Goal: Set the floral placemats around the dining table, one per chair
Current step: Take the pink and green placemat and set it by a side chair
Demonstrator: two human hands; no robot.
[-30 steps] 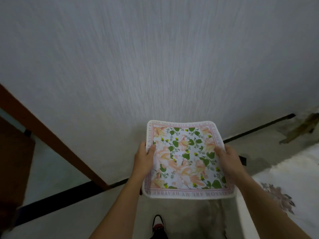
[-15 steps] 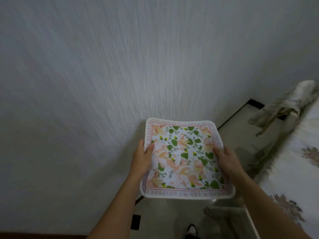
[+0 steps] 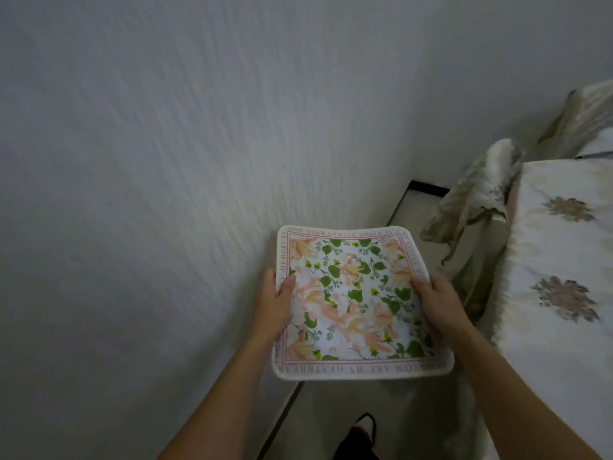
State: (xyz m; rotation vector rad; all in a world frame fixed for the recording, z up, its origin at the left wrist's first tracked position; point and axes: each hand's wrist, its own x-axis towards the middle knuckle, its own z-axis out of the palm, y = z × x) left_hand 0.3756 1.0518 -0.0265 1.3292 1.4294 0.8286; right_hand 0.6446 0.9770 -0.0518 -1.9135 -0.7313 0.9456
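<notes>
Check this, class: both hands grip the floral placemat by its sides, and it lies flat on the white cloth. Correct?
No. The left hand and right hand grip the floral placemat by its sides, but the head view shows it held in the air left of the white cloth, not on it.

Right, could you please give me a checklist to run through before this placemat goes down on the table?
1. Left hand grips the placemat by its left edge: ok.
2. Right hand grips its right edge: ok.
3. Printed side faces up, mat roughly level: ok.
4. Cloth-covered table in view at the right: ok.
5. Placemat over the table: not ok; it is over the floor beside it.
6. Chair for this mat located: cannot tell; only draped fabric shows by the table's corner.
</notes>
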